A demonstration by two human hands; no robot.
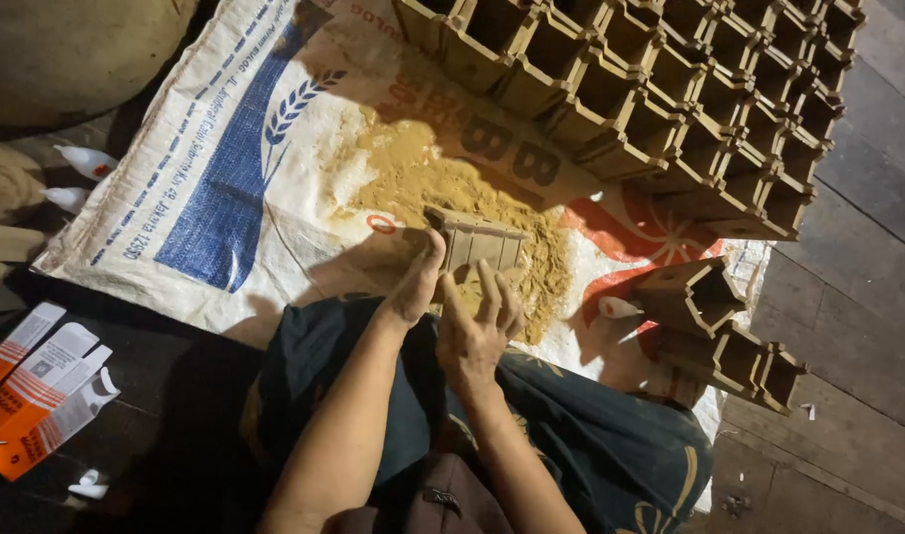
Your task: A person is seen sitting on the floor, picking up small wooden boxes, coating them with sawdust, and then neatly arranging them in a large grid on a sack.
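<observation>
My lap is closest, dark patterned cloth [591, 445] over my crossed legs, and both forearms run out from it. My left hand [420, 285] grips the near left corner of the small wooden box [477, 244], thumb up along its side; my right hand [480, 321] is curled with fingers bent against the box's near face, pressing rather than closed round it. The box sits tilted at the near edge of the sawdust heap [452, 188], touching it.

I judge I'm in the middle of working sawdust onto the box's slatted side; the next move calls for a steady left grip while the right rubs or turns it (gently, the slats look thin).

The heap lies on a woven sack [225, 178] spread on the floor. Just right of my hands a small white bottle [618, 308] and a few finished boxes [714, 326] crowd that side; left of the heap the sack offers open room. Beyond, a packed stack of boxes [689, 89] walls the far edge. Orange cartons [37, 386] lie well apart at my left.
</observation>
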